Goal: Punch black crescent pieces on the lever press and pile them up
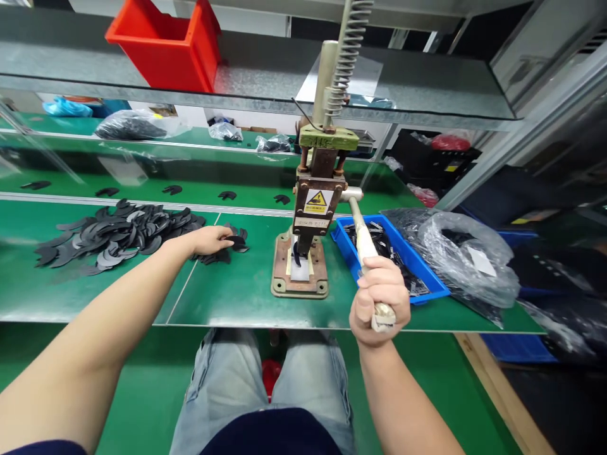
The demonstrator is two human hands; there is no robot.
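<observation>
My right hand (382,294) is wrapped round the pale, tape-covered lever handle (361,230) of a hand press (315,189). A black curved piece stands in the fixture (300,268) on the press base, under the ram. To the left of the press, my left hand (212,241) pinches a black curved piece (237,243) over a small cluster of similar ones. Farther left spreads a big pile of black crescent-shaped pieces (126,234) on the green table (213,303).
A blue tray (349,256) of small dark parts stands right of the press, beside clear plastic bags (469,253). Several black pieces (172,189) lie in a row behind the pile. Overhead, a red bin (184,54) rests on a metal shelf (256,72).
</observation>
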